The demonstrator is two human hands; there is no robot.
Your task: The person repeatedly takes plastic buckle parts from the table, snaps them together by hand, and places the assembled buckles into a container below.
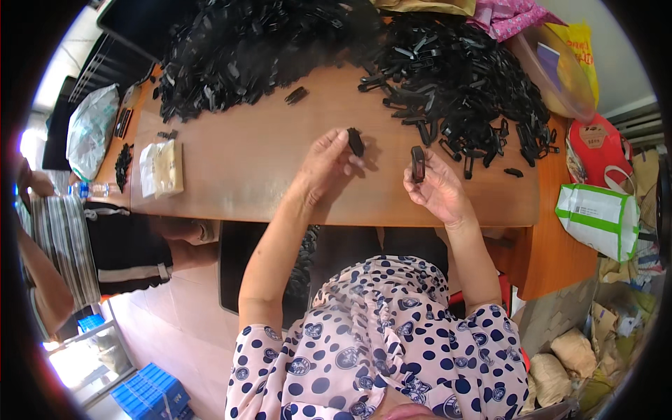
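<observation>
My left hand (323,166) is raised over the near middle of the wooden table, its fingers closed on a small dark black piece (355,142). To its right, my right hand (442,190) pinches a black oblong plastic frame (418,165) upright between thumb and fingers. The two things are apart. Beyond my left hand, a large heap of small black pieces (238,56) covers the far table. Past my right hand spreads a second heap of black oblong plastic parts (455,91). A few loose black pieces (297,96) lie between the left heap and my hand.
A white and tan packet (162,169) lies at the table's left. A clear plastic bag (94,133) and a bottle (91,190) are farther left, near another person in striped clothing (63,238). At right are a plastic tub (556,73) and a green-white bag (599,220).
</observation>
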